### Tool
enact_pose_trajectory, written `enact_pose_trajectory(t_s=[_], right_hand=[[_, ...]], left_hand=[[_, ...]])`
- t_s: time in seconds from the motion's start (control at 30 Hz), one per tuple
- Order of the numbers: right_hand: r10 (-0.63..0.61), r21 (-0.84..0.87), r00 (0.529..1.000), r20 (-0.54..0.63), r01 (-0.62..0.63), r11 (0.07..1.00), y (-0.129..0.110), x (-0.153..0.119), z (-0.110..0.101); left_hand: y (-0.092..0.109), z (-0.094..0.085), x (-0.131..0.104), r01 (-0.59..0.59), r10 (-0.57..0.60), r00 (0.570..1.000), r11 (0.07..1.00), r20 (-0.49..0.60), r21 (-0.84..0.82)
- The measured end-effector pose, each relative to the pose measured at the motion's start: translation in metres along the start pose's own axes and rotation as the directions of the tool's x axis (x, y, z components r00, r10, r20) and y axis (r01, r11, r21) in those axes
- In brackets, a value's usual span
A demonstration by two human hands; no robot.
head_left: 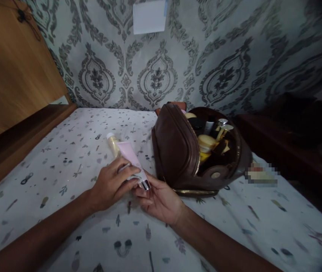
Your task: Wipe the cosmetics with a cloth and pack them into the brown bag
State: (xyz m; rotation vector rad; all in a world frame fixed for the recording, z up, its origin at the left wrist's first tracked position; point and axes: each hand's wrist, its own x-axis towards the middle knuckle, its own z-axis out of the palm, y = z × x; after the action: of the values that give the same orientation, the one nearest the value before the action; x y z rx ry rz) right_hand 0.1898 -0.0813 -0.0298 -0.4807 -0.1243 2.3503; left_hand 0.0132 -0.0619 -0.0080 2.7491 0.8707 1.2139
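A pink tube (129, 152) with a shiny silver cap is held between both hands, tilted, its cap toward me. My left hand (115, 184) wraps round it from the left, with something pale and thin, perhaps a cloth or wipe, between the fingers. My right hand (161, 199) supports the cap end from below with bent fingers. Just beyond the pink tube, a yellowish tube (112, 142) with a white cap lies on the patterned sheet. To the right stands an open brown leather bag (174, 145), filled with jars and bottles.
The white printed sheet (127, 241) spreads under everything. A wooden cabinet (16, 71) stands at the left, and a patterned wall (157, 71) is behind. A blurred, pixelated item (261, 175) lies right of the bag. Dark furniture borders the right side.
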Motion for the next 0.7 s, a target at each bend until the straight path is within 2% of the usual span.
enact_pose_trajectory(t_s=[0.07,0.13,0.23,0.33,0.43,0.7], right_hand=[[0.018,-0.016,0.999,0.036,-0.018,1.0,0.0,-0.001,0.0],[0.031,-0.038,0.997,0.074,-0.028,0.999,0.0,-0.003,0.001],[0.053,-0.067,0.992,0.115,-0.046,0.997,0.0,-0.004,0.001],[0.078,-0.084,0.989,0.123,-0.067,0.994,0.001,-0.004,0.001],[0.083,-0.119,0.993,0.085,-0.072,0.99,0.002,-0.004,0.0],[-0.033,-0.256,0.999,-0.018,0.027,0.966,0.013,-0.004,0.005]], left_hand=[[-0.005,-0.001,-0.001,0.051,-0.049,0.998,0.997,-0.046,0.057],[-0.012,-0.002,-0.001,0.155,-0.142,0.982,0.983,-0.125,0.098],[-0.021,-0.004,0.002,0.306,-0.302,0.936,0.952,-0.18,-0.003],[-0.023,-0.005,0.005,0.436,-0.471,0.877,0.863,-0.091,-0.256],[-0.023,-0.004,0.006,0.503,-0.544,0.839,0.763,0.017,-0.406],[-0.038,0.001,0.001,0.604,-0.661,0.749,0.706,-0.039,-0.37]])
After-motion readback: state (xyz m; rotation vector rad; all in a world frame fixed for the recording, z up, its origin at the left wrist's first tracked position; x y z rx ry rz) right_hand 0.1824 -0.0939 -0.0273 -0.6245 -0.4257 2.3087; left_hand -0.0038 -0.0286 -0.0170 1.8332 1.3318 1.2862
